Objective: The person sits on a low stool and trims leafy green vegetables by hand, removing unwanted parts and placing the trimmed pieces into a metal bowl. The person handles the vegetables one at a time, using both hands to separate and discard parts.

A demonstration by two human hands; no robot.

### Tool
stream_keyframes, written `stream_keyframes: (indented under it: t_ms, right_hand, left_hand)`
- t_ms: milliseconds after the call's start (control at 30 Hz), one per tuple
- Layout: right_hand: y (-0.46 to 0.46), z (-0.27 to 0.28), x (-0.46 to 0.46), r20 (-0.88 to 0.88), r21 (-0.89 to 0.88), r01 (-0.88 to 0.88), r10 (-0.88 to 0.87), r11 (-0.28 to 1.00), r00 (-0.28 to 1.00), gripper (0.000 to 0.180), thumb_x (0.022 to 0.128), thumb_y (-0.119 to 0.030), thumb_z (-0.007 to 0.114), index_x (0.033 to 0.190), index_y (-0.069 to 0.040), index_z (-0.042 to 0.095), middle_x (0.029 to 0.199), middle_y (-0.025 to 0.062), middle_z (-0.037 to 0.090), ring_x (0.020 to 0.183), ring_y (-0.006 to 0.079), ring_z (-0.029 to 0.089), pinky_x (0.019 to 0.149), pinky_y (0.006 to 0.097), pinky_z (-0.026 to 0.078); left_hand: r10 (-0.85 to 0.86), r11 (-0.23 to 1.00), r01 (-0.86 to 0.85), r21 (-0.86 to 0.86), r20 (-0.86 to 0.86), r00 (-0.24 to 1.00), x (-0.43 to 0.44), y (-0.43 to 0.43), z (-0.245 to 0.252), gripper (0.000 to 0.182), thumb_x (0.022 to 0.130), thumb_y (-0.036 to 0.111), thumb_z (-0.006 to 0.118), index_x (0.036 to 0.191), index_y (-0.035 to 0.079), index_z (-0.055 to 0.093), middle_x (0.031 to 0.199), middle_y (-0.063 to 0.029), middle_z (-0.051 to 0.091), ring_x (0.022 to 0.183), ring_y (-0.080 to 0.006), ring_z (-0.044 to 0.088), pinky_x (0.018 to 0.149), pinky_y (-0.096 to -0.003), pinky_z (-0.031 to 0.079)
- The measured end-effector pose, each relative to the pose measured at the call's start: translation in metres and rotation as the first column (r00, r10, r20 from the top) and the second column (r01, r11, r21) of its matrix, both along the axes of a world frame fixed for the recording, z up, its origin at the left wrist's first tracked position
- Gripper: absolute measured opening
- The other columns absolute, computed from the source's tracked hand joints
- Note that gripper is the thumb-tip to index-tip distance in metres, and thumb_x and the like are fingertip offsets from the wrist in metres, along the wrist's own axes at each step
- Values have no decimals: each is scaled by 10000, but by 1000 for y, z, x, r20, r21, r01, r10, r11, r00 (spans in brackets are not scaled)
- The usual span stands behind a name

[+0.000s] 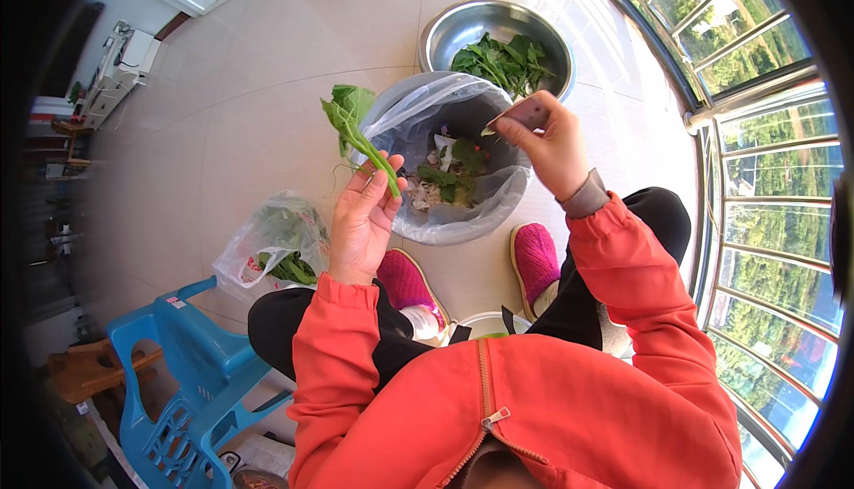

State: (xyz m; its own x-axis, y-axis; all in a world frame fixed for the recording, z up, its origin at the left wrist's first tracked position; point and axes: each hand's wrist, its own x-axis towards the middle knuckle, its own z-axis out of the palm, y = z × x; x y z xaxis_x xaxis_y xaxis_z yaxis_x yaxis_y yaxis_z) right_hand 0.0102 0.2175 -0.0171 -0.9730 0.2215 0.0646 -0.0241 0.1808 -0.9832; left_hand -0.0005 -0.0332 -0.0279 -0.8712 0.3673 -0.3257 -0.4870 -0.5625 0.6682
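Observation:
My left hand holds a leafy green vegetable stem between thumb and fingers, its leaves pointing up and left beside the bin. In my right hand is a knife, its dark flat blade pointing left over the bin's right side; a small pale green scrap is at the blade's tip. Below both hands stands a grey trash bin lined with a clear plastic bag, with leaves, white paper and other scraps inside. Behind it, a stainless steel basin holds green leafy stems.
A plastic bag of greens lies on the floor at the left, above a blue plastic chair. Metal window railings run along the right. My feet, in pink slippers, are just below the bin.

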Motion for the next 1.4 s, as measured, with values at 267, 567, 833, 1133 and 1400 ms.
stream_keyframes:
  t_ms: [267, 567, 833, 1133, 1400]
  right_hand:
    - [-30, 20, 25, -126, 254, -268, 307, 929, 943, 121, 761, 28, 648, 857, 8, 576, 866, 94, 654, 766, 174, 635, 685, 273, 502]
    - [-38, 22, 24, -408, 310, -293, 405, 905, 818, 270, 661, 67, 666, 903, -36, 605, 893, 62, 656, 794, 230, 615, 655, 310, 520]
    - [-36, 21, 21, -421, 373, -290, 440, 881, 793, 339, 588, 43, 697, 903, -43, 606, 944, 50, 660, 782, 207, 606, 649, 289, 516]
    - [-35, 16, 19, -468, 412, -229, 421, 882, 777, 309, 595, 27, 683, 891, -34, 618, 925, 58, 663, 748, 201, 613, 579, 281, 516]
    - [-36, 13, 20, -493, 432, -169, 389, 886, 779, 317, 582, 34, 667, 888, -33, 619, 885, 48, 664, 718, 188, 614, 523, 263, 500]
  left_hand:
    - [-82, 995, 79, 66, 52, 995, 13, 14, 10, 339, 886, 116, 569, 1204, 34, 486, 1046, -49, 588, 935, -143, 601, 830, -228, 495]
    - [-74, 996, 66, 62, 130, 989, 14, 21, 22, 294, 895, 130, 560, 1167, 38, 495, 1053, -71, 584, 943, -157, 602, 842, -241, 483]
    - [-84, 988, 62, 139, 163, 983, 12, 26, 27, 281, 897, 103, 547, 1165, 33, 496, 1068, -80, 580, 966, -159, 585, 880, -263, 465]
    - [-58, 993, 35, 112, 209, 976, 10, 30, 26, 287, 896, 104, 550, 1170, 35, 496, 1075, -87, 586, 952, -155, 593, 865, -259, 473]
    - [-47, 998, 35, 60, 215, 975, 10, 34, 24, 296, 893, 107, 561, 1173, 37, 498, 1073, -86, 592, 945, -150, 595, 845, -250, 480]
